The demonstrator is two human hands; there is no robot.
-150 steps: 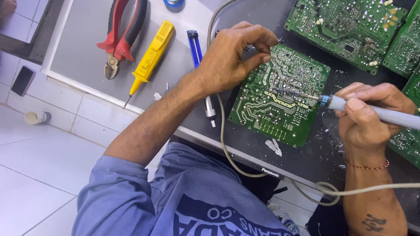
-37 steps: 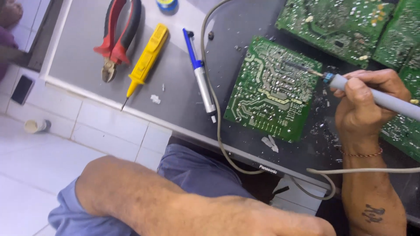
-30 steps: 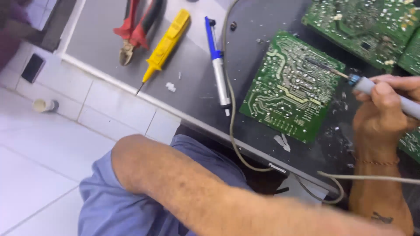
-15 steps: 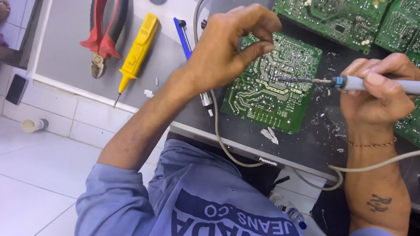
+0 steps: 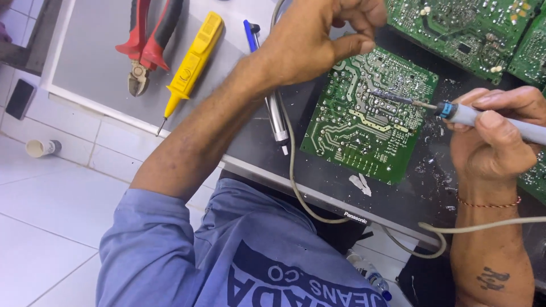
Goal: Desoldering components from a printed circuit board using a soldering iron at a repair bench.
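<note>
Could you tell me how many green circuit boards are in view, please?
3, possibly more off-frame: one under the soldering iron's tip, one at the top edge, and one cut off at the right edge.

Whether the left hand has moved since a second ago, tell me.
Yes: the left hand rose from below the table edge to the green circuit board's far corner; right hand grips the soldering iron.

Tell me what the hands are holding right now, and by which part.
Right hand grips the soldering iron by its handle, near the blue collar. Left hand: fingers pinched above the board; anything held cannot be told.
</note>
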